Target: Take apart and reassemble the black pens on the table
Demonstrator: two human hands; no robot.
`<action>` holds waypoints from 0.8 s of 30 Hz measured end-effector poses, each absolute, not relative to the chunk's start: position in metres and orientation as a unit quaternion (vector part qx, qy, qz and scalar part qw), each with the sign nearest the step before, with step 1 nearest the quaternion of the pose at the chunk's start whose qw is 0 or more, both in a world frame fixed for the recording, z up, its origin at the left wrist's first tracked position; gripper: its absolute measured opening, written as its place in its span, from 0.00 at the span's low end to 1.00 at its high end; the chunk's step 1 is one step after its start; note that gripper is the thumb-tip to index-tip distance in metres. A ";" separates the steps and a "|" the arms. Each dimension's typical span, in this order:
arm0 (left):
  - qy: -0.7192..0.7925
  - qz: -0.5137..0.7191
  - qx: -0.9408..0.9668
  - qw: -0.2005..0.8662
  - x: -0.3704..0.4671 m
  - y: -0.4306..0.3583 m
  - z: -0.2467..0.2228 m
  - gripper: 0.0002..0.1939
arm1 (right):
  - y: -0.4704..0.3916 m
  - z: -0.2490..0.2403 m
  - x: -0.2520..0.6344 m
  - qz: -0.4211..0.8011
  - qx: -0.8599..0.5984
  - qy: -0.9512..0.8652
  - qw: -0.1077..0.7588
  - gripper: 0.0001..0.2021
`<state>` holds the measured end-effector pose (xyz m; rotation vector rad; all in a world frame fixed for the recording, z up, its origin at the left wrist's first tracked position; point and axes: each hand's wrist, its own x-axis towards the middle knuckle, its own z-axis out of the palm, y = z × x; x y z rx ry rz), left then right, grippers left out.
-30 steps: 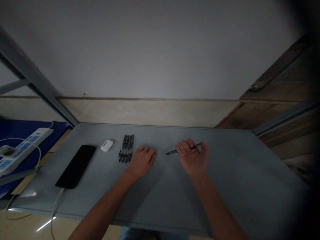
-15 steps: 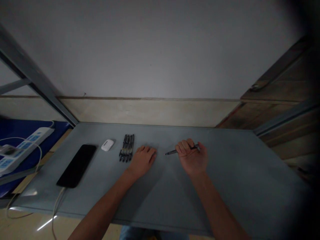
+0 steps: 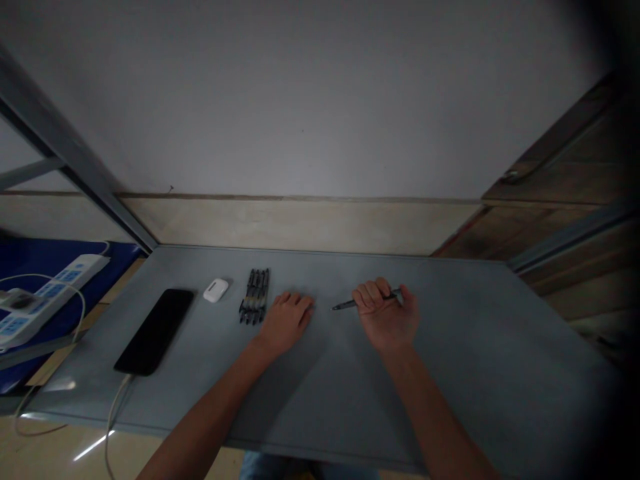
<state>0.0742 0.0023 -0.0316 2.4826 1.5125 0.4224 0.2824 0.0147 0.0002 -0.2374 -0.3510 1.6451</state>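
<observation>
My right hand [image 3: 387, 315], palm turned up, has its fingers curled round a dark pen [image 3: 344, 305]. The pen's tip points left over the grey table [image 3: 320, 400], and its other end shows near my thumb. My left hand [image 3: 286, 323] rests palm down on the table with its fingers slightly spread and nothing visible in them. Just left of that hand, several dark pens [image 3: 255, 297] lie side by side in a row.
A white earphone case [image 3: 216, 290] and a black phone [image 3: 154, 332] with a white cable lie on the table's left part. Beyond the left edge, a white power strip [image 3: 55, 297] sits on a blue surface. A wall stands behind the table.
My right hand has shifted very slightly to the right with the pen in it. My left hand and the row of pens look the same.
</observation>
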 end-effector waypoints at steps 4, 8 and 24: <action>0.511 0.140 0.842 0.103 0.074 0.002 -0.031 0.15 | 0.014 0.001 0.282 0.724 -0.110 -0.161 0.661 0.21; 0.509 0.140 0.843 0.100 0.074 0.002 -0.031 0.15 | 0.014 0.000 0.283 0.722 -0.116 -0.167 0.662 0.20; 0.512 0.135 0.842 0.102 0.074 0.002 -0.030 0.15 | 0.014 0.002 0.283 0.720 -0.105 -0.154 0.668 0.23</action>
